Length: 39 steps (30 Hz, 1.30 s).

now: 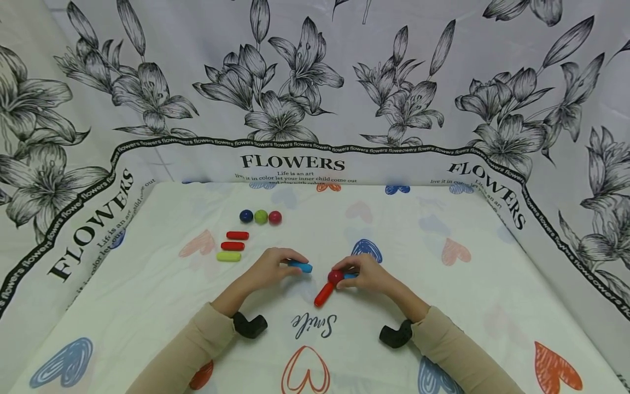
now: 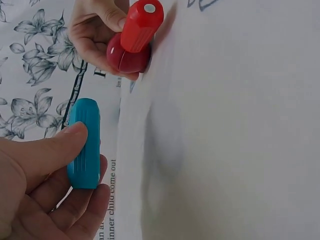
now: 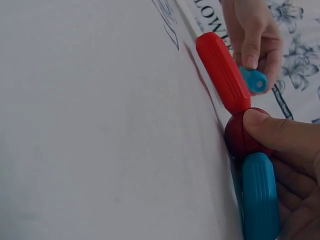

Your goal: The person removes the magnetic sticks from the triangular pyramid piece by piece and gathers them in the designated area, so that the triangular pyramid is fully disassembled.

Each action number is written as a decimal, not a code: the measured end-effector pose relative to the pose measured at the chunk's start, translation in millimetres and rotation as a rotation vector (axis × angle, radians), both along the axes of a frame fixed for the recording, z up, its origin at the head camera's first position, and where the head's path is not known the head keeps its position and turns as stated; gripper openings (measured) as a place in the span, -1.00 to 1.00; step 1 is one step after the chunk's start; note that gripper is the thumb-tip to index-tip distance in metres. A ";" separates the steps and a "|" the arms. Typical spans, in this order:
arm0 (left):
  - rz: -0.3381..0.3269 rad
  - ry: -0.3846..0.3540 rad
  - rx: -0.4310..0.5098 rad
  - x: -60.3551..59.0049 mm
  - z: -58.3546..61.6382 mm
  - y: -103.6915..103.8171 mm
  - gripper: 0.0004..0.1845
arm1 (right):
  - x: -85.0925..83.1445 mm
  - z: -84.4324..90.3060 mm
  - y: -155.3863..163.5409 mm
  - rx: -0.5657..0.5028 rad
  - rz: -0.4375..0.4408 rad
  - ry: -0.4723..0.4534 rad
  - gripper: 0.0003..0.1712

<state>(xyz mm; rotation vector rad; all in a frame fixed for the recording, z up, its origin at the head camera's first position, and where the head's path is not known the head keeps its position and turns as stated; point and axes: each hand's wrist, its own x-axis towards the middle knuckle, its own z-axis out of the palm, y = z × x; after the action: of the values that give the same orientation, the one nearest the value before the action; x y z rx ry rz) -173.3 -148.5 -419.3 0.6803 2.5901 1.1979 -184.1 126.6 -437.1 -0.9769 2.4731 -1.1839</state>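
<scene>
Between thumb and fingers, my left hand (image 1: 269, 268) pinches a blue rod (image 2: 85, 145), a short faceted stick with a pale dot on its end. My right hand (image 1: 366, 272) grips a dark red ball (image 3: 242, 132) by its side, thumb on top. From that ball a red rod (image 3: 222, 72) sticks out toward the left hand's side, and a second blue rod (image 3: 260, 195) extends the other way, partly under the right palm in the head view. The two hands face each other a short gap apart over the cloth.
Left of the hands, two red rods (image 1: 233, 246) and a yellow-green rod (image 1: 228, 256) lie in a column. Behind them sit a navy ball (image 1: 246, 216), a green ball (image 1: 261, 216) and a red ball (image 1: 275, 218) in a row. A printed cloth (image 1: 403, 224) covers the table.
</scene>
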 end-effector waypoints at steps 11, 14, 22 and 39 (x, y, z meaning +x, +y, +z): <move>-0.046 0.065 0.023 2.5 13.3 -26.5 -0.74 | -0.1 0.2 -0.2 -0.004 -0.002 -0.008 -0.59; -0.037 0.062 0.024 3.6 15.2 -32.0 -0.73 | 0.0 0.5 0.0 -0.007 -0.004 -0.011 -0.59; 0.002 0.067 0.010 5.3 17.8 -47.4 -0.73 | 0.0 1.1 0.7 -0.006 -0.003 -0.013 -0.59; 0.054 0.116 -0.044 10.7 16.6 -83.3 -0.76 | 0.2 -1.6 0.3 0.007 -0.014 -0.017 -0.58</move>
<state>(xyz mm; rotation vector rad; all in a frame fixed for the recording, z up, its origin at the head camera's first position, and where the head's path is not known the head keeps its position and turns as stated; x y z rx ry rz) -162.6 -231.9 -402.7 0.6944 2.7384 1.1456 -183.9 126.9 -438.7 -0.9450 2.4735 -1.1827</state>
